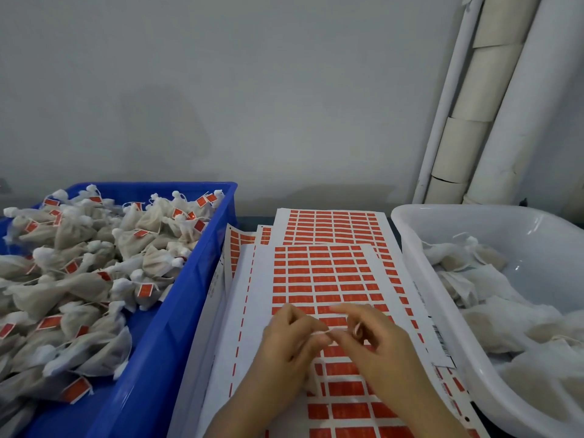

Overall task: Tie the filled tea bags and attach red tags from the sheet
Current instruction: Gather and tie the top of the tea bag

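While both hands meet over the sheets, layout runs:
string: thin white string (pixel 328 332) pinched between left hand (pixel 290 336) and right hand (pixel 376 339), fingertips nearly touching; bag on it hidden, cannot tell.
tag sheet: top sheet of red tags (pixel 319 279) directly under hands, more sheets (pixel 331 226) fanned beneath, edges offset.
finished: tied tagged tea bags (pixel 79 267) heaped in blue crate (pixel 177 311), crate wall touching sheets' left edge.
unfinished: untied bags (pixel 493 295) in white tub (pixel 420 267), rim just beside sheets' right edge.
room: sheets fill gap between bins.
surround: grey wall (pixel 252 90) behind; white pipes (pixel 493 105) lean in right corner.
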Demonstrator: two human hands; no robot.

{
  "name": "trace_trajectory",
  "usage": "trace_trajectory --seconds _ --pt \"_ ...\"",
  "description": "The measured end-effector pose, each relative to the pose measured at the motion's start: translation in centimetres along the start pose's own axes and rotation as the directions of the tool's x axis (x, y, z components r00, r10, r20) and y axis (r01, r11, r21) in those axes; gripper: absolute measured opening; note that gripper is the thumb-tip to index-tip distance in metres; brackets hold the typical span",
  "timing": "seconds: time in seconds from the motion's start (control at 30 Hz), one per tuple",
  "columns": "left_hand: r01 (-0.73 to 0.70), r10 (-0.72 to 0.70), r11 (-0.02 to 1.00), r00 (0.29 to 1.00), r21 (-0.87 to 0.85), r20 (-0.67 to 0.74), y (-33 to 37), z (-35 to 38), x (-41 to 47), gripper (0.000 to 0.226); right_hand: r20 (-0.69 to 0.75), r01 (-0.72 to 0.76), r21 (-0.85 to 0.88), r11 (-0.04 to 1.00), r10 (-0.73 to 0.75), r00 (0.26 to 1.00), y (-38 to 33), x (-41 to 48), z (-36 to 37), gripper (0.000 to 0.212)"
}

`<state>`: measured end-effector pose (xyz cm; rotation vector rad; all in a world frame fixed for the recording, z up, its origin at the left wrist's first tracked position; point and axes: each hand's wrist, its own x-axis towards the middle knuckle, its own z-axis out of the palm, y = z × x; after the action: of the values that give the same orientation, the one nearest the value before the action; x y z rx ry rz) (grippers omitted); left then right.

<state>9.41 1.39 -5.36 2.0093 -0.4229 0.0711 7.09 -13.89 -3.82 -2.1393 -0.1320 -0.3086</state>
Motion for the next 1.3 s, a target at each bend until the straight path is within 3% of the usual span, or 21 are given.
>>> trace_trajectory --seconds 0.07,0.2,0.33,0.47,0.6,0.73,0.8,0.9,0.97,1.03,1.13,1.3 --pt "-0.058 0.064 0.995 0.995 0.082 -0.076 -0.3 -0.4 0.1 0.011 0.038 0.067 -0.129 0.989 -0.063 0.997 -0.2 -0.1 0.2 0.018" --pt "-0.054 0.074 0.985 0.991 0.163 -0.114 -0.1 -0.6 -0.4 0.034 -0.081 0.131 -0.151 0.98 -0.145 0.986 0.1 -0.1 0.1 0.01" --pt "0.074 -0.096 0.982 0.988 -0.175 -0.118 1.0 0.0 -0.5 0.027 -0.17 0.187 -0.154 0.97 -0.212 0.962 -0.3 -0.2 0.2 0.005" --pt "0.197 -0.25 0.866 0.967 -0.46 -0.056 1.9 -0.2 -0.3 0.022 -0.122 0.297 -0.152 0.943 -0.316 0.941 -0.3 -0.6 0.4 0.013" --pt "0.374 -0.435 0.712 0.899 -0.594 0.045 1.2 -0.5 0.1 0.033 -0.04 0.396 -0.234 0.888 -0.416 0.909 0.0 -1.0 1.0 0.01" --pt "0.414 -0.427 0.665 0.894 -0.622 0.138 1.1 -0.8 0.0 0.025 -0.001 0.413 -0.229 0.881 -0.425 0.905 0.3 -1.0 1.3 0.007" --pt "0.413 -0.428 0.688 0.895 -0.596 0.126 1.0 -0.7 0.0 0.022 0.001 0.422 -0.236 0.875 -0.434 0.901 0.4 -0.9 1.3 0.008" --pt "0.345 -0.377 0.817 0.926 -0.462 0.027 0.5 -0.8 0.1 0.014 0.015 0.424 -0.258 0.868 -0.435 0.9 0.2 -0.9 1.3 0.011" --pt "0.266 -0.286 0.915 0.958 -0.304 -0.022 0.3 -1.0 0.0 0.008 0.01 0.409 -0.257 0.876 -0.421 0.907 0.3 -0.9 1.2 0.011" --pt "0.182 -0.183 0.979 0.983 -0.088 -0.008 0.2 -0.9 -0.1 0.019 0.007 0.388 -0.255 0.885 -0.4 0.917 0.5 -0.7 1.2 0.01" --pt "0.105 -0.112 0.989 0.992 0.105 0.063 0.0 -0.7 0.0 0.032 0.039 0.385 -0.333 0.861 -0.395 0.918 0.8 -0.5 1.1 0.014" --pt "0.213 -0.225 0.973 0.957 0.085 0.183 -0.9 -1.0 0.0 0.022 0.099 0.388 -0.349 0.853 -0.378 0.92 0.7 -0.4 1.2 0.017"
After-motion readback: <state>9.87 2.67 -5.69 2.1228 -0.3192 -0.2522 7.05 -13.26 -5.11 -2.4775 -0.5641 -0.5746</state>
